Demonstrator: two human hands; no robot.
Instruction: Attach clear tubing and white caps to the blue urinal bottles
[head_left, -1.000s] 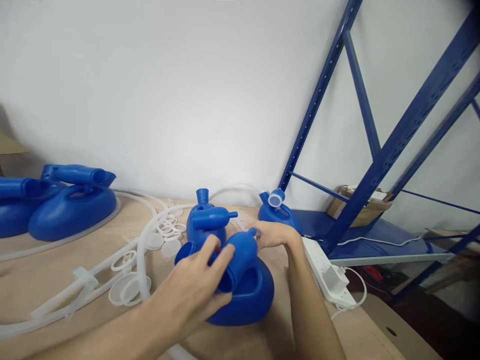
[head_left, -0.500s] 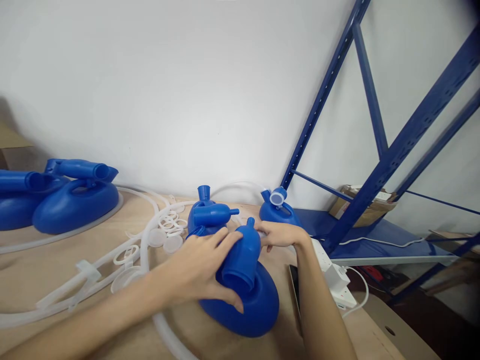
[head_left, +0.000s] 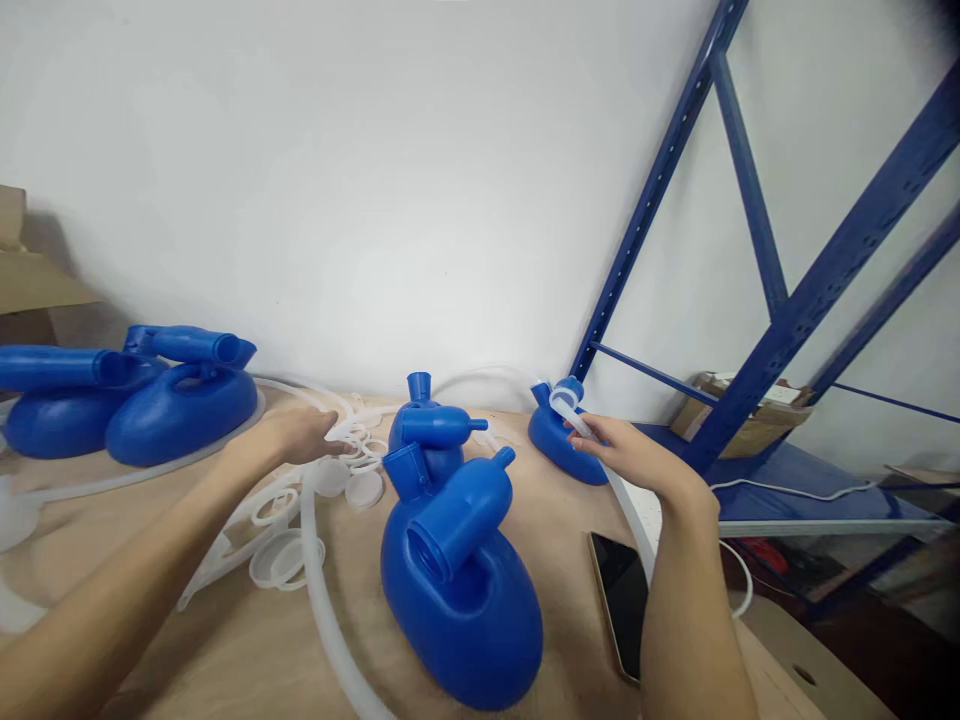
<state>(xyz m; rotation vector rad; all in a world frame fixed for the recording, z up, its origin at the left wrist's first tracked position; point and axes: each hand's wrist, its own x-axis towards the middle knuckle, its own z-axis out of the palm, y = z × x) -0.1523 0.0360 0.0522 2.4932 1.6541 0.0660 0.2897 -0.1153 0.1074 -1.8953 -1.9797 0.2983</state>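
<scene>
My right hand (head_left: 626,452) is closed round the upper part of a translucent hose (head_left: 634,520), whose end shows near the small blue urinal bottle (head_left: 559,435) at the back right. My left hand (head_left: 300,435) is at the pile of white rings (head_left: 365,450), fingers bent together; whatever they pinch is hidden. Between my arms, a large blue urinal bottle (head_left: 465,640) lies on the table, touched by neither hand. A blue spouted funnel piece (head_left: 472,510) rests on its top. Right behind stands another blue urinal bottle (head_left: 431,428) with a similar piece.
More blue bottles (head_left: 180,415) stand at the left beside a cardboard box (head_left: 45,285). Translucent tubing (head_left: 322,600) and round clear caps (head_left: 364,488) lie on the wooden table. A phone (head_left: 619,600) lies near my right forearm. Blue metal shelving (head_left: 817,260) rises at the right.
Both hands have left the front bottle and its funnel piece. My left hand has moved left to the rings; my right has moved right and taken hold of a hose.
</scene>
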